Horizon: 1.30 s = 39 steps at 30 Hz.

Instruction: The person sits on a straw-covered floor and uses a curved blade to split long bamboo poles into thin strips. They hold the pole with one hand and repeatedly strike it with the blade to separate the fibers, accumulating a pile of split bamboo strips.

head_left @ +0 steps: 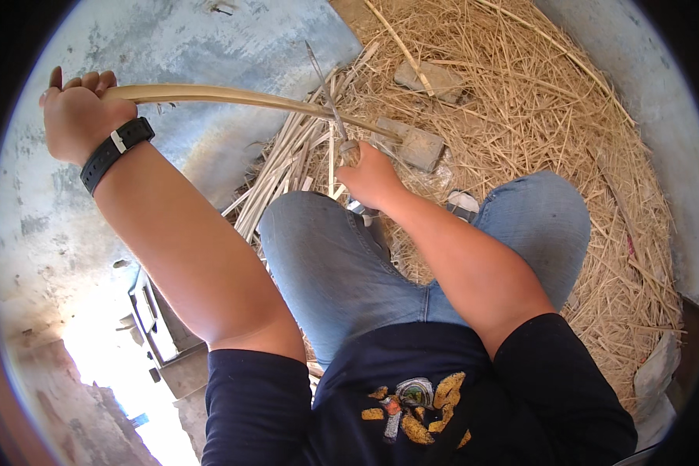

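Out at the far left, my left hand [85, 116] is closed around one end of a long split bamboo strip [210, 94]. The strip bows slightly and slopes down to the right, its other end by a flat block [422, 147] on the floor. In front of my knees, my right hand [373, 177] grips the handle of a knife [324, 81]. Its narrow, dark blade points up and left and crosses the strip; whether it is cutting in cannot be made out.
Bamboo shavings [536, 101] cover the floor ahead and to the right. A second block [435, 81] lies among them. Several cut strips [279, 167] are heaped left of my knees. A worn pale-blue wall [186, 46] rises on the left, another wall [629, 62] on the right.
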### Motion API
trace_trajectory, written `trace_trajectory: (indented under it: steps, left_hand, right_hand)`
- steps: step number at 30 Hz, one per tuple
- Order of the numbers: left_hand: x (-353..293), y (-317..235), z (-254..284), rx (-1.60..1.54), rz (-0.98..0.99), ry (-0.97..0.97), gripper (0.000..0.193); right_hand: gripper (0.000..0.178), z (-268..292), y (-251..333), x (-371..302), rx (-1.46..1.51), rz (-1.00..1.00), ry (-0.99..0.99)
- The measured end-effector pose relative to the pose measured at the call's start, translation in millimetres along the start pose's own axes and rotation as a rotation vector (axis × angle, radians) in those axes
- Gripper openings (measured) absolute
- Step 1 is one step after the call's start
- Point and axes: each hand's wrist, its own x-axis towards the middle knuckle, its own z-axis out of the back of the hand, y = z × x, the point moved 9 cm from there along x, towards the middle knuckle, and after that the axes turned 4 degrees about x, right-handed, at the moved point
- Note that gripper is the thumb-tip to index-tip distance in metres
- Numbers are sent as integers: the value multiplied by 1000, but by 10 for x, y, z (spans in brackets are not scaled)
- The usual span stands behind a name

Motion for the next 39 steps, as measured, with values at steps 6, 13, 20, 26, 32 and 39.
trace_trajectory:
  steps: [6, 13, 20, 26, 32, 39]
  left_hand:
    - [612, 129, 254, 591, -531, 116, 32]
    - [147, 153, 126, 51, 47, -118, 35]
    - [307, 210, 243, 269, -40, -95, 40]
    - [355, 394, 256, 70, 47, -168, 31]
    - [595, 459, 399, 197, -40, -136, 34]
    - [582, 614, 541, 36, 115, -201, 32]
  right_hand:
    - [39, -214, 342, -133, -113, 271, 51]
    - [38, 47, -381, 172, -63, -120, -38]
    - [34, -276, 361, -153, -60, 248, 81]
    - [39, 8, -854, 336, 78, -146, -77]
    - [44, -336, 379, -120, -73, 241, 191]
    - [38, -137, -672, 212, 123, -219, 21]
